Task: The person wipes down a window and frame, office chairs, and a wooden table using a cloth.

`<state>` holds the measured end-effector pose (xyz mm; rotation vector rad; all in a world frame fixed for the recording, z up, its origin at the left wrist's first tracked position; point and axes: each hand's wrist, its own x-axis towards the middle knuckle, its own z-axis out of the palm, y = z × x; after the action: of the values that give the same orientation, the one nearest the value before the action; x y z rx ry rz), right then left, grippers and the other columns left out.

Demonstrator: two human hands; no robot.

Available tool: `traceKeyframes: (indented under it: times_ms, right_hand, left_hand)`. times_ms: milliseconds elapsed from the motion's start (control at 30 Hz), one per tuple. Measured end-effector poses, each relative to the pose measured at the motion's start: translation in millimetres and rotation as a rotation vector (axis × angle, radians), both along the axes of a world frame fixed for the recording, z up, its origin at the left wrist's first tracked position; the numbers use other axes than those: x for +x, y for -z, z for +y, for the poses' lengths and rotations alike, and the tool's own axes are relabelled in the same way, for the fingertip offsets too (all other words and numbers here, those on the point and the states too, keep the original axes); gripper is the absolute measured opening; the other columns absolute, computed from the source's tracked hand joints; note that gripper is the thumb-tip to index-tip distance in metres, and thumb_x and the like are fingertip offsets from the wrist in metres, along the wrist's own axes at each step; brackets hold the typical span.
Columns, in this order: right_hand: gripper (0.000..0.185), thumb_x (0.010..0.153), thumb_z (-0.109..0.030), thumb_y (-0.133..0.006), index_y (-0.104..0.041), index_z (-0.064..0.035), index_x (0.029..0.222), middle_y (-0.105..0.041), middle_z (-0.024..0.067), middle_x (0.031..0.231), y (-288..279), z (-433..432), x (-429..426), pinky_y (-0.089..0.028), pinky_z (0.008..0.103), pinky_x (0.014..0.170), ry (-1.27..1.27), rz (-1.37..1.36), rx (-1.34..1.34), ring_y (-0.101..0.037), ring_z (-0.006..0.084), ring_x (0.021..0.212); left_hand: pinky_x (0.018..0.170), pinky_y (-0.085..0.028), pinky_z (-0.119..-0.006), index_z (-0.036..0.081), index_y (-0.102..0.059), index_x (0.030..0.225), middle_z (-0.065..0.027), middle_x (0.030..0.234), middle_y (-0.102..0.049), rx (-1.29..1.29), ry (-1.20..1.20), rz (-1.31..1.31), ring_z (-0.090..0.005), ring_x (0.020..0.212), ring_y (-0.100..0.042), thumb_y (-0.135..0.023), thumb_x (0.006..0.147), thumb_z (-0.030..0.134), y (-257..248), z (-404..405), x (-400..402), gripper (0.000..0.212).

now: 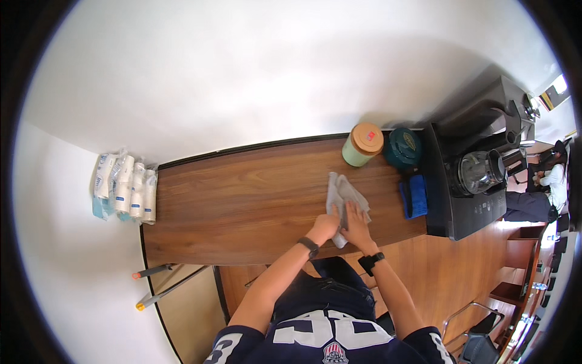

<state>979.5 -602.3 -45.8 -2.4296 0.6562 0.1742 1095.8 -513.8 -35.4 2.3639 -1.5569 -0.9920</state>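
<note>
A pale grey-white cloth [340, 187] lies loosely folded on the brown wood-grain countertop [236, 195]. My left hand [325, 227] is curled at the cloth's left edge and grips it, the thumb pointing away from me. Flat on the cloth's right part rests my right hand [358, 228], its fingers extended and slightly apart. Beyond the cloth stands a light green canister [358, 152] with a wooden-looking lid, beside a dark green round-lidded container [403, 148]. To the right of my hands is a folded blue cloth [414, 196].
A black coffee machine [473, 209] with a glass carafe [481, 172] occupies the right end. Plastic-wrapped paper cup stacks [132, 189] stand at the left end. Two long tool handles [175, 286] lean below left. A person [541, 195] is at far right, near a chair [479, 336].
</note>
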Motion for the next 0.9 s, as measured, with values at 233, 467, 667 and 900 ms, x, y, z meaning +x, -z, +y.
traceKeyframes:
  times_ms: [233,467,667,900]
  right_hand:
    - [0.09,0.065,-0.024,-0.068,-0.018,0.0016,0.136,-0.012,0.0224,0.143,4,-12,-104,-0.011,0.0539,0.104,0.11,0.11,-0.048,-0.006,0.0389,0.133]
    - [0.107,0.057,-0.043,-0.076,-0.02,0.0056,0.134,0.01,0.0312,0.14,-8,22,-58,-0.005,0.0638,0.098,-0.148,0.221,0.089,0.011,0.047,0.13]
    - [0.11,0.05,-0.045,-0.078,-0.026,0.0092,0.13,0.014,0.0334,0.138,8,81,55,0.001,0.0649,0.096,-0.435,0.162,0.009,0.016,0.0484,0.128]
    - [0.122,0.048,-0.043,-0.079,-0.011,0.0006,0.139,0.014,0.0301,0.14,-15,220,197,0.003,0.0627,0.098,-0.771,0.239,-0.025,0.014,0.0453,0.13]
  left_hand:
    - [0.052,-0.047,-0.041,-0.011,-0.012,0.133,-0.0242,0.071,-0.06,0.002,0.21,0.143,-0.0348,0.062,-0.061,-0.052,0.072,0.004,-5,-25,-69,0.074]
    - [0.051,-0.046,-0.042,0.002,-0.005,0.138,-0.0232,0.067,-0.059,-0.047,0.045,0.212,-0.0352,0.059,-0.059,-0.052,0.072,0.006,4,51,-38,0.081]
    - [0.052,-0.047,-0.042,0.004,-0.007,0.139,-0.0215,0.067,-0.06,-0.069,-0.35,0.061,-0.0348,0.059,-0.059,-0.053,0.072,0.009,3,137,23,0.082]
    - [0.1,-0.029,-0.04,0.001,-0.019,0.136,-0.0203,0.135,-0.029,-0.089,-0.678,-0.485,-0.0327,0.126,-0.028,-0.049,0.077,0.01,-30,274,103,0.067]
